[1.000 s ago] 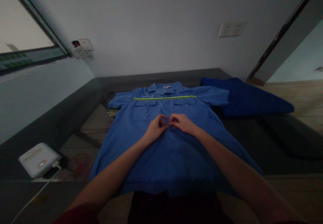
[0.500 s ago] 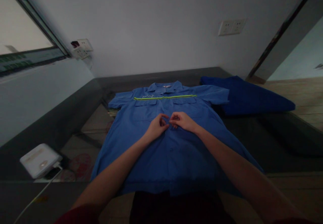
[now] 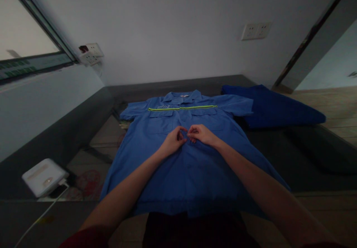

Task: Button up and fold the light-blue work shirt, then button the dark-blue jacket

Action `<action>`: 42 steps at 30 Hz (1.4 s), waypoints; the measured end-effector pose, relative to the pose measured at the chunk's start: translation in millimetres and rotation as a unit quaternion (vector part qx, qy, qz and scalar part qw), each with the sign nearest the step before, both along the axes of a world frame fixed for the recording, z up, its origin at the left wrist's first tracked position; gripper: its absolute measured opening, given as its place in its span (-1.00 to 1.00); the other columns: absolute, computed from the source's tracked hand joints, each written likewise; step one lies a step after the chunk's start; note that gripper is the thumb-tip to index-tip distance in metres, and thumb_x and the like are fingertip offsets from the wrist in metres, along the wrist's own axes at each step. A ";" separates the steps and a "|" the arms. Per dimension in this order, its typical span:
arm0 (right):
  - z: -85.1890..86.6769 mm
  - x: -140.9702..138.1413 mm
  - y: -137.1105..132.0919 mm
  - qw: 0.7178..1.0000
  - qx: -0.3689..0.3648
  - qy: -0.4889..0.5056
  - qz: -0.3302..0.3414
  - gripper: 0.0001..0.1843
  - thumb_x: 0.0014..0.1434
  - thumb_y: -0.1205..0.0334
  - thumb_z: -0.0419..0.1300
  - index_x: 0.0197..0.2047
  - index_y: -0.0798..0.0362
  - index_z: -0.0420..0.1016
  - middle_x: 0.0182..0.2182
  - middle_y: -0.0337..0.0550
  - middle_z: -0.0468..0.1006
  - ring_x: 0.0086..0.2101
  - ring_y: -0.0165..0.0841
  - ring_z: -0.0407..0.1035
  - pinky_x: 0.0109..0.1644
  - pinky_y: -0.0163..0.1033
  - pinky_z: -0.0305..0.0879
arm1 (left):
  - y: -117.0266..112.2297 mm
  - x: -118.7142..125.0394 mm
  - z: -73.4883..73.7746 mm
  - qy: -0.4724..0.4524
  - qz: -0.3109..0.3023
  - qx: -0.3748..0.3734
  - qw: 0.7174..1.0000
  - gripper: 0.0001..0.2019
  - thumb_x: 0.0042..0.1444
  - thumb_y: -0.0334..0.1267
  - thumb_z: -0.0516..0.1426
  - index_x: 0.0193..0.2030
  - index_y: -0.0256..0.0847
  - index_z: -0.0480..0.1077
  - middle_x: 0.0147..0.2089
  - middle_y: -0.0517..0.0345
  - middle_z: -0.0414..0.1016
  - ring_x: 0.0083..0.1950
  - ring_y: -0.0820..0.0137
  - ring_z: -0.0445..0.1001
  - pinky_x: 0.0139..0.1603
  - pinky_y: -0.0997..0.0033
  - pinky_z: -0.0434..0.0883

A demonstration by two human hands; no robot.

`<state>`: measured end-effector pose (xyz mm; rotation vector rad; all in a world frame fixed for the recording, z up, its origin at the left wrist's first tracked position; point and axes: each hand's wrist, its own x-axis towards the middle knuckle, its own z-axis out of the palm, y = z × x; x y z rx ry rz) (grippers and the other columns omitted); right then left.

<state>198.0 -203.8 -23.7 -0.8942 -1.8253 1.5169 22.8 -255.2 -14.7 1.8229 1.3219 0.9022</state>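
A blue short-sleeved work shirt [image 3: 156, 155] with a yellow-green reflective stripe across the chest lies flat, collar away from me, on a dark table. My left hand [image 3: 173, 142] and my right hand [image 3: 202, 134] meet at the shirt's front placket, about mid-chest. Both hands have their fingers pinched together on the fabric edge there. What exactly sits between the fingertips is too small to make out.
A darker blue folded garment [image 3: 273, 108] lies to the right of the shirt. A white box-shaped device [image 3: 44, 176] with a cable sits at the near left. Wall sockets [image 3: 256, 31] hang on the back wall. The dark table rim [image 3: 69, 129] runs along the left.
Both hands stay at the placket; the fingertips shifted slightly, otherwise nothing has moved.
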 end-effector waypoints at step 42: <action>0.9 -7.6 -17.2 0.990 0.135 -0.021 -0.016 -0.74 -0.02 0.43 0.10 -0.20 0.06 0.34 -0.50 -0.36 0.26 -0.46 -0.45 0.19 -0.37 -0.35 0.11 | 3.7 -4.8 -5.2 0.013 0.039 0.016 0.999 -0.87 0.07 -0.25 0.12 -0.29 -0.27 0.38 -0.49 0.27 0.34 -0.45 0.47 0.30 -0.41 0.51 0.19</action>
